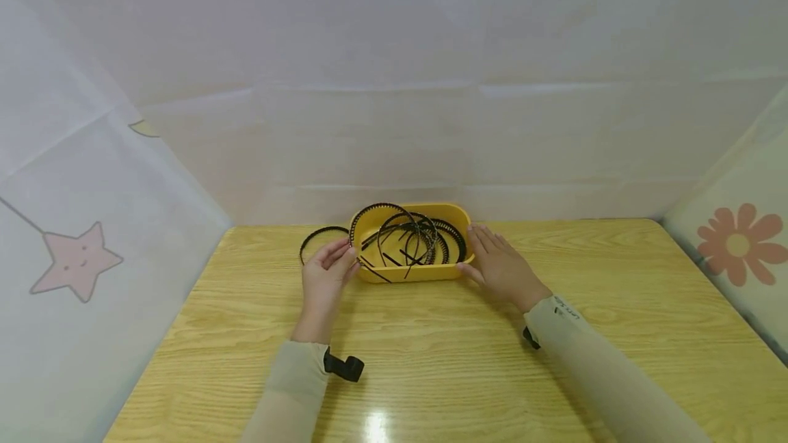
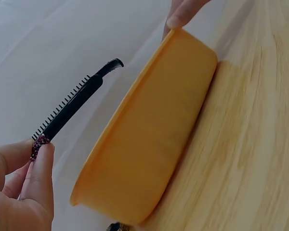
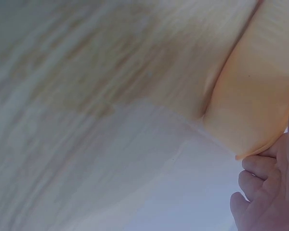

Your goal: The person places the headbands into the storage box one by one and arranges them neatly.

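A yellow oval tray (image 1: 411,273) sits at the middle back of the wooden table and holds several black headbands (image 1: 411,238). My left hand (image 1: 342,260) is at the tray's left end and pinches one end of a black toothed headband (image 1: 319,234) that arcs beside the tray. The left wrist view shows thumb and finger of my left hand (image 2: 38,150) pinching that headband (image 2: 74,103) near a beaded tip, with the tray wall (image 2: 149,144) beside it. My right hand (image 1: 488,243) rests with straight fingers against the tray's right end, its fingertips (image 3: 260,180) at the rim (image 3: 253,101).
White cloth walls close in the table (image 1: 431,368) at the back and both sides, with a pink star (image 1: 76,260) on the left and an orange flower (image 1: 737,245) on the right. Bare wood lies in front of the tray.
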`<state>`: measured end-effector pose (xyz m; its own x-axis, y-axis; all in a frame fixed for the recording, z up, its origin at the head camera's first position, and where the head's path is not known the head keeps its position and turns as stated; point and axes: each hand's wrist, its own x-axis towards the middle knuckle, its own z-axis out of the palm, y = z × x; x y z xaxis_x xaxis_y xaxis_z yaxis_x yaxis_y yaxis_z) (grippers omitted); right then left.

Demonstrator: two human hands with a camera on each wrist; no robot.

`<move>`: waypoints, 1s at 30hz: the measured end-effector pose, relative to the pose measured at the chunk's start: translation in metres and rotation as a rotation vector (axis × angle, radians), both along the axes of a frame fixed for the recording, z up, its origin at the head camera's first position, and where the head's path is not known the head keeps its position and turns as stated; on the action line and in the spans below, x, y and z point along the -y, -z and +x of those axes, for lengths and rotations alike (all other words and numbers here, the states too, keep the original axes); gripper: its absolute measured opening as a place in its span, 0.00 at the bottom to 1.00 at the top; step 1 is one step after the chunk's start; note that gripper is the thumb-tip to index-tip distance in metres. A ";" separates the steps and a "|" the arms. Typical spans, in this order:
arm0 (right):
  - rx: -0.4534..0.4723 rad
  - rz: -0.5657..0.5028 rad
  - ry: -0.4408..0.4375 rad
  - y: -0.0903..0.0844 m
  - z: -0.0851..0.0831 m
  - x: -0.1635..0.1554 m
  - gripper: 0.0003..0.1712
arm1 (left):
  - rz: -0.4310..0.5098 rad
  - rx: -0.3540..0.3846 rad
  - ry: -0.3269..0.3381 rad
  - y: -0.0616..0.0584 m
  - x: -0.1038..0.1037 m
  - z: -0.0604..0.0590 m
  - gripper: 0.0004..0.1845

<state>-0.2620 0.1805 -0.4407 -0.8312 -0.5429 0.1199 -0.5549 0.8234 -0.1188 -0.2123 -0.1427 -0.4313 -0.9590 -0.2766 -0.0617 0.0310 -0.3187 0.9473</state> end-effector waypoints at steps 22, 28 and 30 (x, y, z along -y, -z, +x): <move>0.003 -0.001 0.003 0.004 -0.002 -0.001 0.48 | -0.040 -0.040 0.037 -0.014 -0.040 -0.028 0.19; -0.003 0.001 0.005 0.004 -0.003 -0.001 0.48 | -0.083 -0.037 0.048 -0.014 -0.051 -0.040 0.19; 0.005 0.000 0.006 0.004 -0.002 -0.001 0.48 | -0.112 -0.040 0.062 -0.013 -0.054 -0.043 0.19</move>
